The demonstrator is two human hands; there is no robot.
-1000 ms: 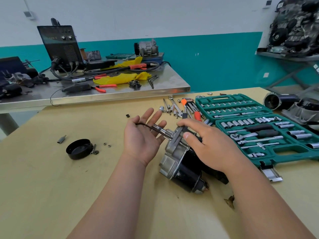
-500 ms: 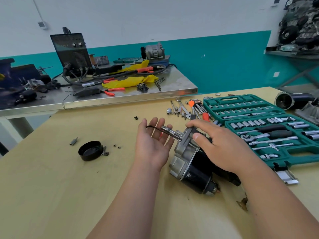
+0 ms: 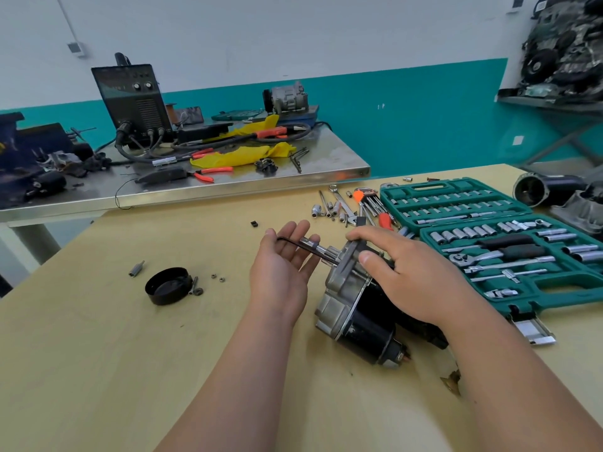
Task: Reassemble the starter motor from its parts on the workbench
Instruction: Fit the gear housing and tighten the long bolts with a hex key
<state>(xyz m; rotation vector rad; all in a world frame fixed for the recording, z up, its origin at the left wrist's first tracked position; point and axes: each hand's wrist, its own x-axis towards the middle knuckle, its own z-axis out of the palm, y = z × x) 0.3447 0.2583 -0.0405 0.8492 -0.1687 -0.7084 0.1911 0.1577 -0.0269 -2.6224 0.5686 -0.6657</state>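
1. The right hand (image 3: pixel 414 275) clamps the starter motor (image 3: pixel 355 308) on the tabletop (image 3: pixel 98 353), hiding its far side.
2. The left hand (image 3: pixel 280 265), fingers spread, loosely cradles a black hex key (image 3: pixel 306 249) at the shaft; its tip is unclear.

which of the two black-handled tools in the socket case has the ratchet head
The lower, nearer black-handled ratchet: its round silver head points left. The black-handled driver just behind it has only a thin straight shank.

Left hand (image 3: pixel 281 268) open, palm up; right hand (image 3: pixel 409 278) curled, gripping.
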